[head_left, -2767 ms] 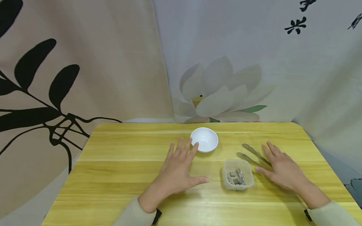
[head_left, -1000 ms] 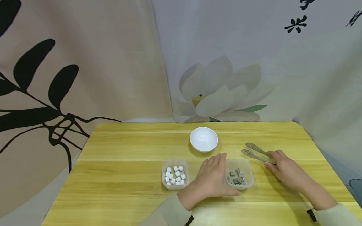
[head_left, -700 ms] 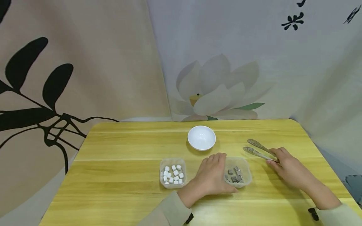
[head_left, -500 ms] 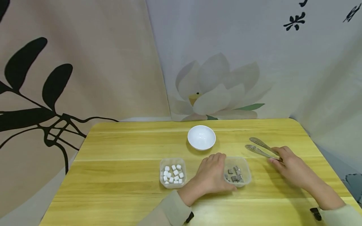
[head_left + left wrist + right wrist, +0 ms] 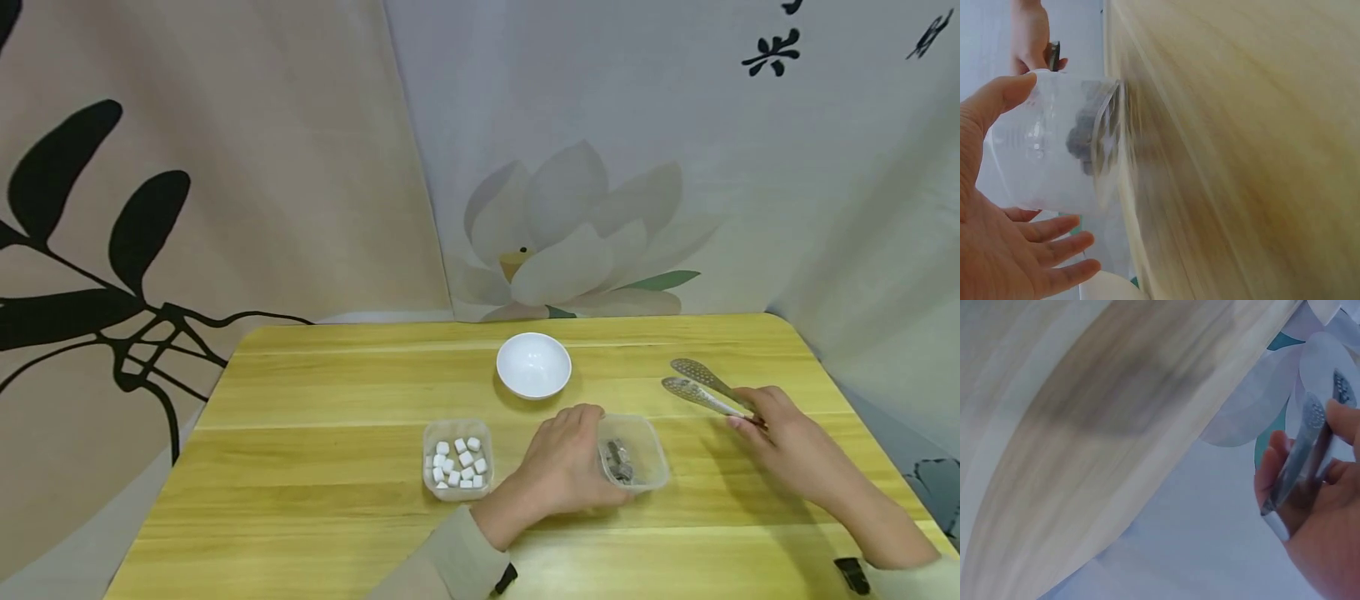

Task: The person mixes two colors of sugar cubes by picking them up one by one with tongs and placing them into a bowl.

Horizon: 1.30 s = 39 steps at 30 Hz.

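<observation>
My left hand (image 5: 564,460) holds the left side of a clear plastic container (image 5: 651,446) with dark grey cubes (image 5: 619,461) bunched toward one side. In the left wrist view the thumb and a finger span the container (image 5: 1047,137), while the other fingers extend below it. My right hand (image 5: 791,442) grips metal tongs (image 5: 701,396) above the table, their two dimpled tips apart and pointing to the far left. The right wrist view shows the tongs (image 5: 1300,453) between thumb and fingers.
A second clear container (image 5: 459,493) of white cubes stands left of my left hand. Behind the containers sits a white bowl (image 5: 534,367). The wooden table (image 5: 322,467) ends at a printed curtain (image 5: 337,167).
My left hand has moved right to grip the grey-cube container, exposing the white-cube container. The grey cubes have just shifted together. My right hand has picked up the tongs and drawn them right.
</observation>
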Motion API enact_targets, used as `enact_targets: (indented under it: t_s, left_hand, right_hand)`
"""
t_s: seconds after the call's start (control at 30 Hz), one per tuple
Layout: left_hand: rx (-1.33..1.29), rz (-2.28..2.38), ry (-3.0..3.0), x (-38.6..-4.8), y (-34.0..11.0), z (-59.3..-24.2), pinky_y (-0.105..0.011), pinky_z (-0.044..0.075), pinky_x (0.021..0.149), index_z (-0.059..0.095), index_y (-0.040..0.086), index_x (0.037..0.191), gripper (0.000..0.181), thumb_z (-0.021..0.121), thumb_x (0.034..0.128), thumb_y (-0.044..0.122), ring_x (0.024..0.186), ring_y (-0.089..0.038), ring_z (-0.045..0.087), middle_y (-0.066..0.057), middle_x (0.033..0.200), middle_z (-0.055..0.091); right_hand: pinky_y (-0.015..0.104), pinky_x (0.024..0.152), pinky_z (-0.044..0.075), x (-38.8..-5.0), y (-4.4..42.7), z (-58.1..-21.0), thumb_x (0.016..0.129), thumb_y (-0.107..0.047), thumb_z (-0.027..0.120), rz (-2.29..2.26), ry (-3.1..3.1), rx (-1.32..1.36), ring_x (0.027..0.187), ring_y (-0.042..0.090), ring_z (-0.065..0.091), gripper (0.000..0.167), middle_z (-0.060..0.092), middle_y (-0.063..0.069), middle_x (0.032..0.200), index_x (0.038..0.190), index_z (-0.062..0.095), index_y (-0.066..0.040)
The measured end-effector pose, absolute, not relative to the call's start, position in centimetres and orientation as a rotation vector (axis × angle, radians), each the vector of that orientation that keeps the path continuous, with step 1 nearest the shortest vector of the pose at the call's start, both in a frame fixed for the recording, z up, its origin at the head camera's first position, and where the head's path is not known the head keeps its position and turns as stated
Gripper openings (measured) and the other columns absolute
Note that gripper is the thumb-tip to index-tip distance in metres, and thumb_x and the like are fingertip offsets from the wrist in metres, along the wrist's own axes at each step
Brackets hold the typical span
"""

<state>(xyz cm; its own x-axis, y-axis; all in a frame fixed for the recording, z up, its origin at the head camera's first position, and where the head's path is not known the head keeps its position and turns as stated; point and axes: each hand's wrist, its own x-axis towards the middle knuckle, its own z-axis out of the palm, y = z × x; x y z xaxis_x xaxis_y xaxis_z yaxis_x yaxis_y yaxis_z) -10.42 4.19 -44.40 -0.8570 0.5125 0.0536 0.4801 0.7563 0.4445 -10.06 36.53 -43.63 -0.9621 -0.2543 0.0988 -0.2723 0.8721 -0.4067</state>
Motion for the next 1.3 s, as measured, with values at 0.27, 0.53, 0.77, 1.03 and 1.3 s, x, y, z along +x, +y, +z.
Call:
enact_targets:
  t_s: [0.27, 0.53, 0.77, 1.03, 1.3]
  left_hand:
    - [0.708, 0.876, 2.797, -10.4, 3.8, -44.2, -0.03, 0.053, 0.083, 0.046, 0.009, 0.144, 0.096, 0.092, 0.0665, 0.042, 0.095, -0.008, 0.056, 0.002, 0.113, 0.06]
    - [0.739, 0.948, 2.794, -10.4, 3.5, -44.1, -0.026, 0.052, 0.078, 0.046, 0.008, 0.145, 0.096, 0.092, 0.0659, 0.039, 0.095, -0.007, 0.054, 0.002, 0.113, 0.058]
    - [0.771, 0.955, 2.801, -10.6, 3.3, -44.3, -0.026, 0.051, 0.089, 0.047, 0.008, 0.148, 0.097, 0.091, 0.0666, 0.038, 0.113, -0.011, 0.052, 0.002, 0.129, 0.059]
    - [0.799, 0.838, 2.793, -10.6, 3.4, -43.9, -0.028, 0.051, 0.089, 0.043, 0.008, 0.153, 0.102, 0.091, 0.0691, 0.041, 0.112, -0.014, 0.052, -0.002, 0.129, 0.059]
    - [0.84, 0.749, 2.782, -10.4, 3.3, -43.6, -0.023, 0.05, 0.08, 0.045, 0.011, 0.151, 0.1, 0.092, 0.0683, 0.043, 0.103, -0.012, 0.05, -0.001, 0.123, 0.055]
  right_hand:
    - [0.03, 0.056, 0.04, -9.5, 36.8, -43.4, 0.101, -0.022, 0.07, 0.487, -2.854, 0.48, 0.083, 0.019, 0.056, 0.042, 0.06, 0.013, 0.117, 0.136, 0.058, -0.001]
    - [0.024, 0.051, 0.029, -9.1, 37.1, -43.1, 0.093, -0.024, 0.077, 0.397, -2.722, 0.561, 0.07, 0.0, 0.037, 0.038, 0.06, -0.001, 0.103, 0.127, 0.064, -0.011]
    - [0.023, 0.049, 0.031, -9.0, 36.8, -42.8, 0.088, -0.028, 0.081, 0.383, -2.679, 0.638, 0.068, -0.002, 0.042, 0.04, 0.065, -0.001, 0.107, 0.123, 0.067, -0.014]
    - [0.025, 0.049, 0.037, -8.9, 36.6, -42.6, 0.085, -0.03, 0.084, 0.339, -2.689, 0.675, 0.068, -0.001, 0.049, 0.043, 0.067, -0.001, 0.107, 0.12, 0.068, -0.013]
    - [0.024, 0.049, 0.037, -8.5, 36.2, -42.8, 0.084, -0.031, 0.085, 0.324, -2.699, 0.706, 0.067, -0.002, 0.048, 0.044, 0.067, -0.001, 0.108, 0.121, 0.068, -0.012]
